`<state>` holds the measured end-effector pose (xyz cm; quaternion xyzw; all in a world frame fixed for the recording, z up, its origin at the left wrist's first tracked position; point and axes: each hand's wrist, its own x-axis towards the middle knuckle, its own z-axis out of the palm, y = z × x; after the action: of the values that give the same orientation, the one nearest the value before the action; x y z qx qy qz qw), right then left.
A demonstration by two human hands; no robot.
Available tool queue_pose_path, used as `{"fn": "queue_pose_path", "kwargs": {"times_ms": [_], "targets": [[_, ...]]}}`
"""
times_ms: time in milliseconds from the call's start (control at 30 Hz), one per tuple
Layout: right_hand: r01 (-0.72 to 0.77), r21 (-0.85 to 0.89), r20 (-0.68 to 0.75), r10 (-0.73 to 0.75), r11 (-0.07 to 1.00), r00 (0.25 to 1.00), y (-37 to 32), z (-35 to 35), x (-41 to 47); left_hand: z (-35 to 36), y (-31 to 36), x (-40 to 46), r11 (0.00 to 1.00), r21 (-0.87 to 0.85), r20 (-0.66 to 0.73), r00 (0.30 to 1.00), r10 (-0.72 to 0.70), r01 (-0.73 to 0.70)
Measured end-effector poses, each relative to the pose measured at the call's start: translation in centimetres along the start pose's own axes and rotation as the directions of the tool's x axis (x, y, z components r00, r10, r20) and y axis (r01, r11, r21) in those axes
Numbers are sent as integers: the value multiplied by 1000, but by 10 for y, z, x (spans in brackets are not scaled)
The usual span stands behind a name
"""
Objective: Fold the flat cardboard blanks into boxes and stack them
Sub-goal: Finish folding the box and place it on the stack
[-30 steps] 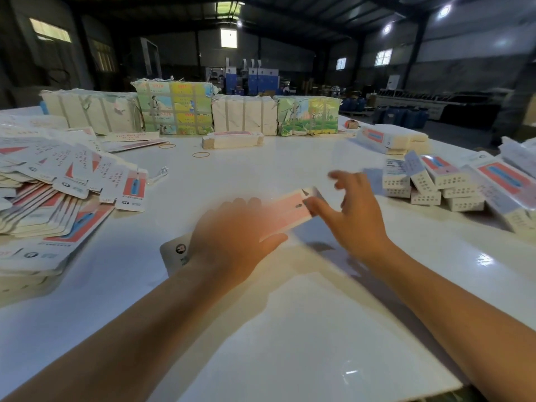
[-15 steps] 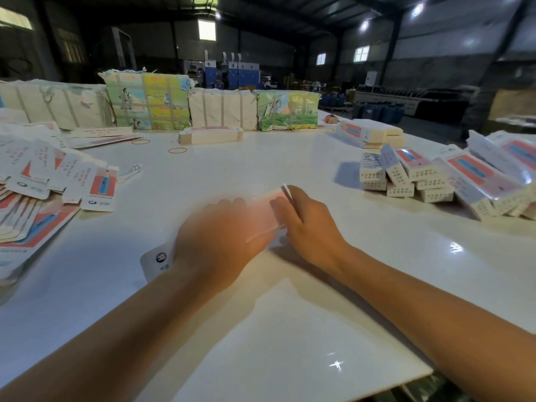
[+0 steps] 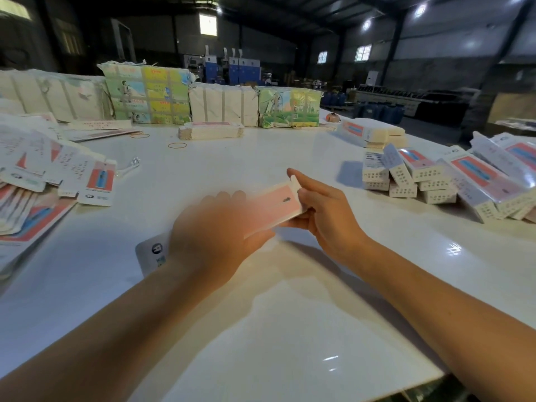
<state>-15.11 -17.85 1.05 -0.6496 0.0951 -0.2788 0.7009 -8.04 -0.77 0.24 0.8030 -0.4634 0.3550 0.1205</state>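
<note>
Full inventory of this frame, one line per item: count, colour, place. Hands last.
Held box: one, pink and white, table centre, between both hands.
Flat blanks: a loose pile, count unclear, white with red and blue, table left.
Folded boxes: a heap, count unclear, white with red-blue panels, table right.
Blank stack: one, pale, far centre.
Bundles: a row, white and green-yellow printed, table far edge.
Rubber bands: two, orange, far left of centre.
Table: one, white, glossy.
Left hand: blurred, on the box's near end.
Right hand: grips the box's far end.
</note>
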Motion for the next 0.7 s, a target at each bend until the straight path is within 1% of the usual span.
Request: {"fn": "queue_pose_path", "kwargs": {"times_ms": [67,167,200,267,300,367,433,533,600,700], "targets": [[33,-105,-37,-37,994,999,0,1,0,1,0,1,1000,28,21,1000,10,-10],[100,-272,-93,-130,957,987,0,3,-5,2,1,0,998,54,35,999,15,-17],[130,-310,-98,-167,942,981,-1,3,-7,2,1,0,999,47,31,999,17,-19],[209,-380,-62,-250,901,966,-2,4,-11,1,1,-1,999,30,14,1000,26,-26],[242,-390,-48,-282,888,958,-3,5,-12,1,1,-1,999,29,2,1000,32,-32],[251,-324,-87,-293,912,952,-4,5,-11,0,2,-1,999,31,-15,999,38,-38],[191,-238,-148,-230,952,962,-5,5,-9,0,3,-1,999,29,-7,1000,31,-31],[111,-125,-161,-131,986,978,-6,3,-5,-1,5,-1,999,34,16,1000,12,-13],[132,-138,-154,-152,982,976,-7,4,-7,-1,6,-1,1000,28,15,1000,-4,4],[224,-282,-125,-267,933,956,-6,7,-13,-2,9,0,999,-7,15,999,-33,33]]}}
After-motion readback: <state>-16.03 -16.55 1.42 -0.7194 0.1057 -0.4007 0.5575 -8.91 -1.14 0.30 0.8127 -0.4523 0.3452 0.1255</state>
